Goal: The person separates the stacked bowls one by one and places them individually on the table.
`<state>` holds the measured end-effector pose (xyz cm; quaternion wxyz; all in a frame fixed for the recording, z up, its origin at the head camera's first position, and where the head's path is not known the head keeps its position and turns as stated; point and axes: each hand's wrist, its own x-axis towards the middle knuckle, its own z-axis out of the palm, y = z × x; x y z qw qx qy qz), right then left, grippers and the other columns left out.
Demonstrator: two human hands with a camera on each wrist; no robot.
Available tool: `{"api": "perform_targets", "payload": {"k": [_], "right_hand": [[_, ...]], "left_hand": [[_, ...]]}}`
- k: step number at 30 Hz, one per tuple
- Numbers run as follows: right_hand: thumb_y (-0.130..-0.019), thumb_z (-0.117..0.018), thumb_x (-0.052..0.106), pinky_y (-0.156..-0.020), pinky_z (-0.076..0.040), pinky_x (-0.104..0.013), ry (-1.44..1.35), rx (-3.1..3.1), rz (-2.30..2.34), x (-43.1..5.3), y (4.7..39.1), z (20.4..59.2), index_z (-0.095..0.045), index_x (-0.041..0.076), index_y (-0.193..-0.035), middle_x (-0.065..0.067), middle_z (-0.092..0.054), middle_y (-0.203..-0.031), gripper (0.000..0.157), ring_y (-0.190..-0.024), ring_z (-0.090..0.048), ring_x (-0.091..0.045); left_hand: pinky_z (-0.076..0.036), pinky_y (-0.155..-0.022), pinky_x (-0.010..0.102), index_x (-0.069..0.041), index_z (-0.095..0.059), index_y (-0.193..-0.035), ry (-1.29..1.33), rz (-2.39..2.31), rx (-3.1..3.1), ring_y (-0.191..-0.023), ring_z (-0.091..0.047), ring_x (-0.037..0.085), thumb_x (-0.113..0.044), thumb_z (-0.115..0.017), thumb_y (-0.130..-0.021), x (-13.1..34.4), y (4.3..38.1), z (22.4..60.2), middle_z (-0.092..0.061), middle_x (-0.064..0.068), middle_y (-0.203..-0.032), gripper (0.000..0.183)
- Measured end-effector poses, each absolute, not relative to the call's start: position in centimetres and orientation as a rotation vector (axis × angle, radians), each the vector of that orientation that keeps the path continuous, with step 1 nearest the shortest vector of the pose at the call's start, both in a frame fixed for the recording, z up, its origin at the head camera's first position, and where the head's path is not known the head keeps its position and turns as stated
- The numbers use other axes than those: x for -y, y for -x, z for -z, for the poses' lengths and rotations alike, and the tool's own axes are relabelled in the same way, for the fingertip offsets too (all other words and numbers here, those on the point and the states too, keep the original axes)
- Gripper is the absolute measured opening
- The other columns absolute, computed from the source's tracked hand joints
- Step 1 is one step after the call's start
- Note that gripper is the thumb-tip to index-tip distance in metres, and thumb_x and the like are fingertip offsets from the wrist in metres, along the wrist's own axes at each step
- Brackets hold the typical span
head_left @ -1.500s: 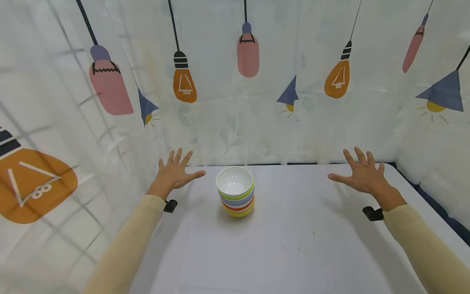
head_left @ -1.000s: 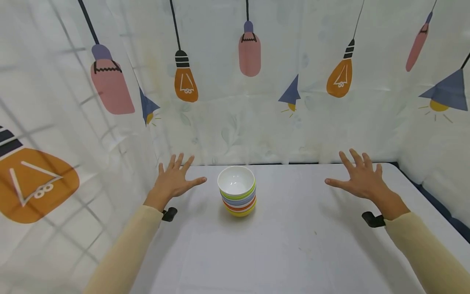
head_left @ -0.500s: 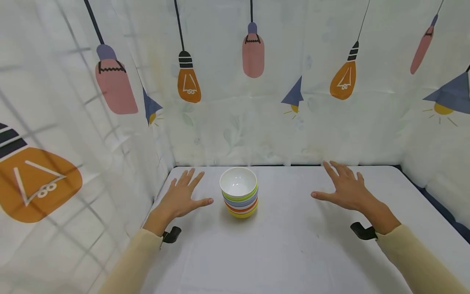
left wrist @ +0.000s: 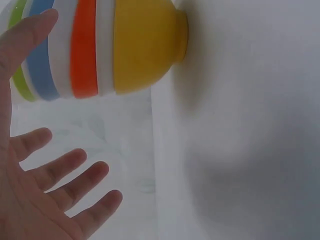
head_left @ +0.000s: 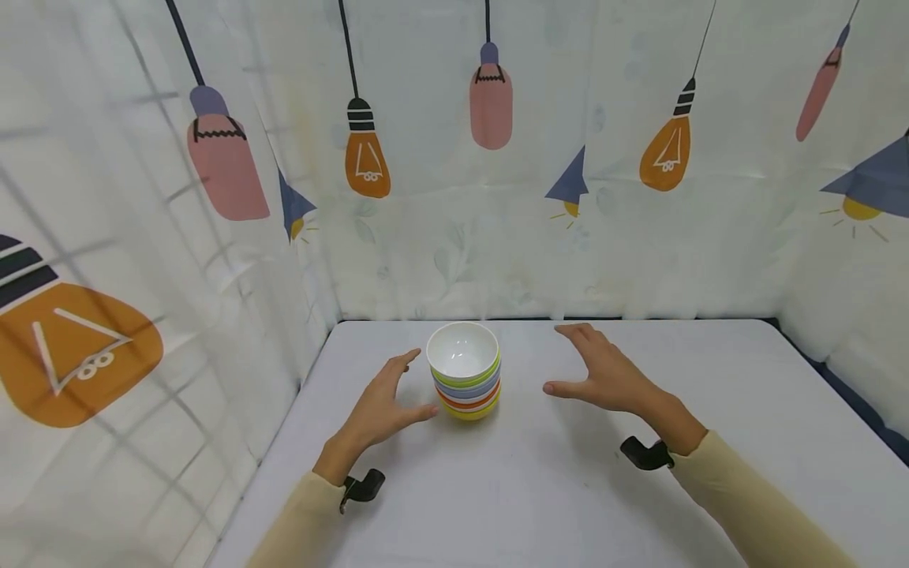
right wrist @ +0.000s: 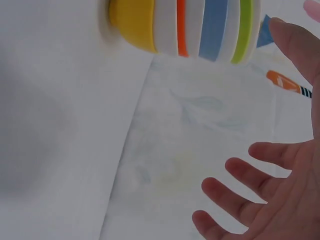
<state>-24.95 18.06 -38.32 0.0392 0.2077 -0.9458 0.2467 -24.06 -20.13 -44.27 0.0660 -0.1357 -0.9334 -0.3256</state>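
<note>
A stack of nested bowls [head_left: 465, 383] stands upright on the white table, the top one white inside, with green, blue, orange and yellow bands below. My left hand [head_left: 383, 406] is just left of the stack, thumb and fingers spread apart, its thumb tip near the lower bands in the head view. To the right, my right hand [head_left: 607, 375] hovers over the table with a wider gap to the bowls, thumb apart from the fingers. Both wrist views show the banded bowls [left wrist: 145, 45] beyond spread fingers [right wrist: 235, 200]; neither hand holds anything.
The white-covered table [head_left: 497, 505] ends at a back edge against a pale curtain [head_left: 440, 237] printed with lamps and bulbs. Another stretch of curtain hangs close along the left side. A dark wrist mount [head_left: 646, 454] sits on the right wrist, with a matching one on the left.
Both hands have come down and inward from wide apart toward the bowl stack, the left now right beside it. The stack stays in place; the head view has shifted slightly.
</note>
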Motion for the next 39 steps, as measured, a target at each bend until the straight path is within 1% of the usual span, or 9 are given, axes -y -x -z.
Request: {"api": "perform_targets", "payload": {"k": [5,8,11,15,21,27,30,35,39], "right_hand": [[-0.07,-0.072,0.068,-0.1,-0.045,-0.053,-0.696,2.873,-0.922,-15.2,25.6,38.2,-0.033,0.025,-0.147,0.003,-0.039,-0.144,0.096,-0.133,-0.043,-0.024],[-0.071,-0.073,0.065,-0.1,-0.046,-0.052,-0.748,2.845,-0.996,-13.5,26.2,38.3,-0.034,0.026,-0.146,0.005,-0.04,-0.142,0.093,-0.132,-0.045,-0.024],[-0.071,-0.075,0.062,-0.099,-0.046,-0.053,-0.797,2.814,-1.071,-11.9,26.7,38.6,-0.033,0.024,-0.147,0.002,-0.04,-0.141,0.095,-0.133,-0.045,-0.028],[-0.07,-0.077,0.06,-0.099,-0.046,-0.052,-0.826,2.799,-1.138,-10.0,27.3,39.0,-0.031,0.021,-0.148,0.0,-0.039,-0.139,0.099,-0.133,-0.044,-0.029],[-0.067,-0.079,0.061,-0.1,-0.046,-0.046,-0.85,2.775,-1.21,-7.8,28.0,39.6,-0.032,0.018,-0.149,0.0,-0.039,-0.135,0.104,-0.125,-0.047,-0.021],[-0.063,-0.083,0.059,-0.094,-0.05,-0.039,-0.854,2.748,-1.287,-6.3,28.5,39.6,-0.032,0.022,-0.147,0.0,-0.039,-0.132,0.105,-0.116,-0.05,-0.016],[-0.061,-0.085,0.057,-0.092,-0.05,-0.04,-0.84,2.76,-1.305,-5.9,28.6,39.5,-0.03,0.022,-0.148,-0.001,-0.039,-0.134,0.108,-0.116,-0.051,-0.017],[-0.061,-0.086,0.054,-0.094,-0.05,-0.042,-0.807,2.785,-1.337,-5.7,28.7,39.5,-0.027,0.019,-0.15,-0.003,-0.037,-0.138,0.112,-0.117,-0.051,-0.021],[-0.06,-0.087,0.053,-0.094,-0.049,-0.042,-0.794,2.776,-1.38,-5.7,29.0,39.7,-0.027,0.018,-0.149,-0.003,-0.036,-0.139,0.113,-0.117,-0.05,-0.021]], "left_hand": [[-0.044,-0.105,0.046,-0.038,-0.025,-0.148,0.438,1.264,2.75,-0.131,-0.047,0.023,-0.046,-0.087,-0.066,18.8,24.6,45.4,-0.044,-0.004,-0.144,0.104],[-0.046,-0.104,0.043,-0.037,-0.022,-0.149,0.447,1.415,2.715,-0.128,-0.049,0.022,-0.044,-0.089,-0.062,18.1,25.1,46.2,-0.046,-0.004,-0.141,0.11],[-0.048,-0.102,0.041,-0.034,-0.023,-0.149,0.462,1.538,2.68,-0.125,-0.051,0.022,-0.042,-0.091,-0.059,17.6,25.6,46.8,-0.048,-0.002,-0.137,0.113],[-0.049,-0.101,0.039,-0.034,-0.028,-0.145,0.487,1.637,2.657,-0.124,-0.051,0.021,-0.039,-0.092,-0.059,17.0,26.2,47.8,-0.05,-0.004,-0.135,0.107],[-0.048,-0.103,0.041,-0.037,-0.027,-0.144,0.495,1.708,2.656,-0.124,-0.052,0.018,-0.032,-0.091,-0.062,16.3,26.6,48.7,-0.051,-0.006,-0.133,0.104],[-0.048,-0.102,0.042,-0.029,-0.03,-0.145,0.525,1.786,2.657,-0.121,-0.056,0.022,-0.022,-0.091,-0.065,15.8,26.0,48.0,-0.053,-0.001,-0.132,0.1],[-0.049,-0.1,0.039,-0.025,-0.033,-0.143,0.552,1.792,2.674,-0.119,-0.057,0.021,-0.02,-0.09,-0.066,15.7,25.6,47.1,-0.054,0.0,-0.131,0.096],[-0.049,-0.096,0.033,-0.025,-0.035,-0.142,0.568,1.785,2.698,-0.116,-0.059,0.018,-0.022,-0.09,-0.066,15.8,25.5,46.6,-0.055,-0.001,-0.129,0.094],[-0.048,-0.097,0.034,-0.025,-0.036,-0.141,0.567,1.785,2.702,-0.116,-0.058,0.017,-0.023,-0.09,-0.066,15.9,25.7,46.8,-0.056,-0.002,-0.129,0.093]]}}
